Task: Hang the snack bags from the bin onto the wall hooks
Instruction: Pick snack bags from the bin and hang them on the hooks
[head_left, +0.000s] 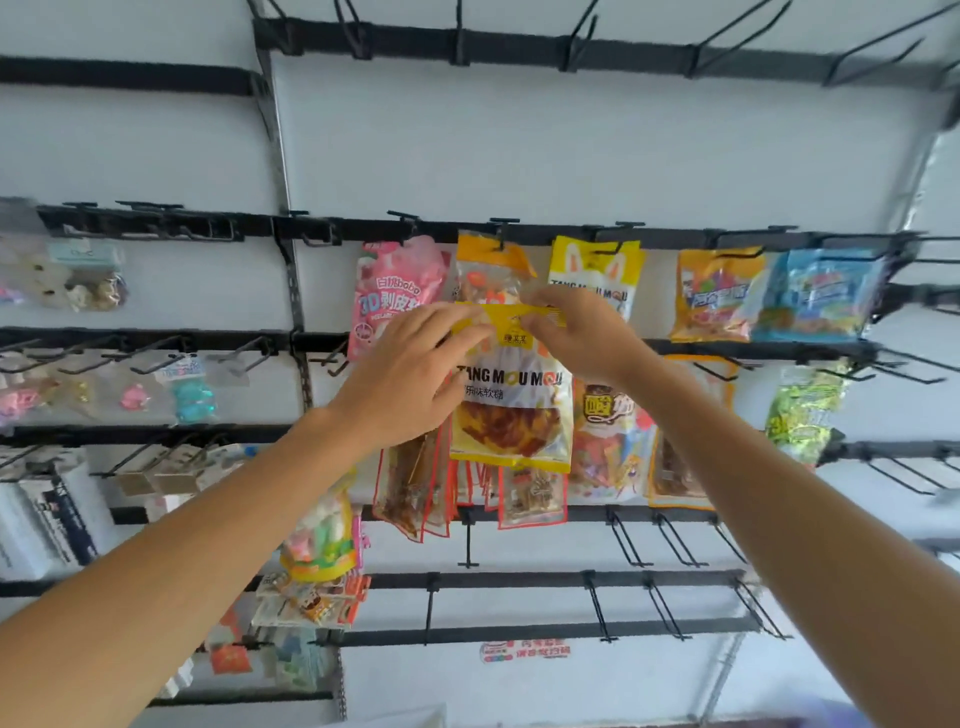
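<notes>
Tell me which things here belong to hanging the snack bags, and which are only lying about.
For the job: yellow TANG MOU MOU bag, its top held by the left hand and right hand; empty wall hook; hung pink snack bag.
Only about: turquoise toy packet; plush toys packet.

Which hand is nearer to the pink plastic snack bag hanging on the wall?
Left. The left hand sits just below the pink plastic snack bag, covering its lower edge. The right hand is farther right, beyond the yellow plastic bag that both hands pinch.
</notes>
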